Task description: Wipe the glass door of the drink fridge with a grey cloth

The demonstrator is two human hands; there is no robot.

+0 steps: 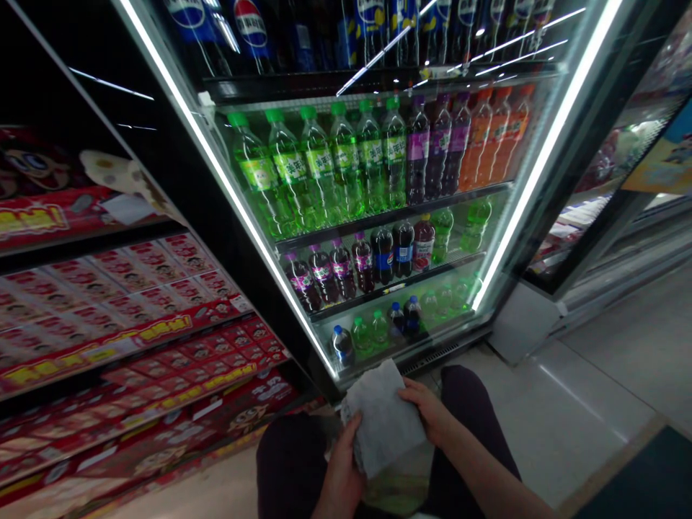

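I hold a folded grey cloth (381, 418) in both hands, low in the view above my knees. My left hand (343, 465) grips its lower left edge, fingers curled around it. My right hand (427, 407) pinches its right edge, thumb on top. Right in front stands a lit drinks fridge (378, 216) with a glass door (540, 166). Behind the glass are green bottles (318, 166), purple bottles (432, 148) and orange bottles (497, 133).
Shelves of red snack boxes (135, 317) run along the left. Dark cola bottles (389, 252) fill the lower fridge racks. A second cooler (621, 180) stands to the right. Pale floor tiles (595, 382) spread to the right of my knees.
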